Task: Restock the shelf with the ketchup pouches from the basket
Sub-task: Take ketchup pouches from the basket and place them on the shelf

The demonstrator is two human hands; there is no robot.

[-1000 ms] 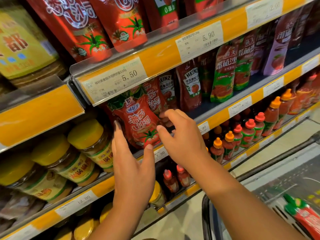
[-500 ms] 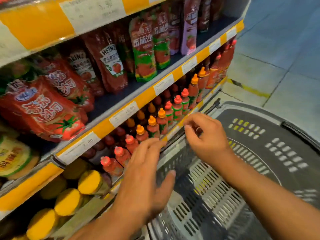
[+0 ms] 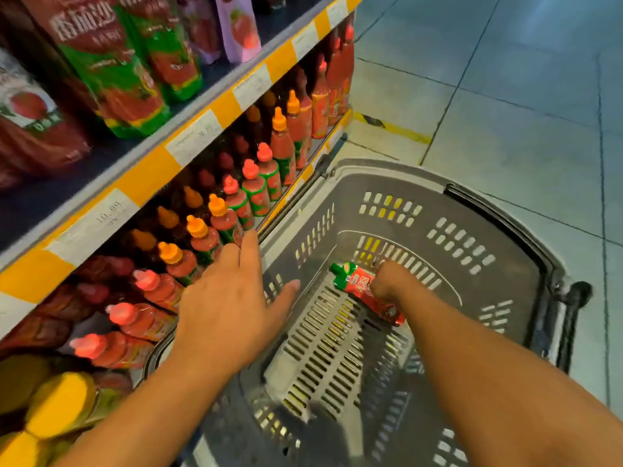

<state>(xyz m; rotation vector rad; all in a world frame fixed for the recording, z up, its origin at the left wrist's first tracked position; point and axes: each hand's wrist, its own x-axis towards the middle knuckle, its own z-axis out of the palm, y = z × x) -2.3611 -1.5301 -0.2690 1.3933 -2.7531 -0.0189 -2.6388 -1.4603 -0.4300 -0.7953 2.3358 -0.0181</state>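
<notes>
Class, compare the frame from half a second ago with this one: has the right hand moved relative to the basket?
Yes. The right hand has gone from near the rim of the basket down to its floor, where the fingers now grip the ketchup pouch.

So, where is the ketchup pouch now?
The ketchup pouch lies on the floor of the grey basket, right of centre in the head view, with the right hand gripping it.
</notes>
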